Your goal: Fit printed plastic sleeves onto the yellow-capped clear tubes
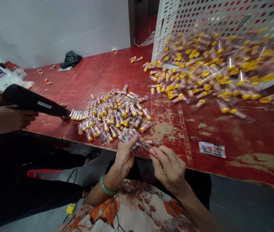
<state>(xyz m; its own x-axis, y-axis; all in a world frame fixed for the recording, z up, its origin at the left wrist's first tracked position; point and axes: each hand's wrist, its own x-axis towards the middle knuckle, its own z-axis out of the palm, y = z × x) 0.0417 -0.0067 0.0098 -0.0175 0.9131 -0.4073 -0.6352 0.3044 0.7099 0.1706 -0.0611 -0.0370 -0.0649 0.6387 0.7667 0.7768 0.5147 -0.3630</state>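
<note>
My left hand point(124, 156) is closed on a few flat printed plastic sleeves point(126, 134), thumb on top. Close beside it, my right hand point(170, 166) pinches a small clear tube point(153, 150) with pink contents; its end meets the sleeves at my left fingertips. Whether the tube is inside a sleeve I cannot tell. Just beyond my hands lies a heap of sleeved tubes with yellow caps point(115, 111). Bare yellow-capped tubes point(175, 80) spill across the table at the upper right. A flat stack of printed sleeves point(211, 149) lies to the right.
A tipped white perforated crate point(166, 32) holds many tubes on the red table point(224, 129). At left, a co-worker's hand point(13, 118) holds a black blower point(34, 100) towards a row of sleeved tubes point(78, 114). A black plastic bag point(71, 60) lies farther back.
</note>
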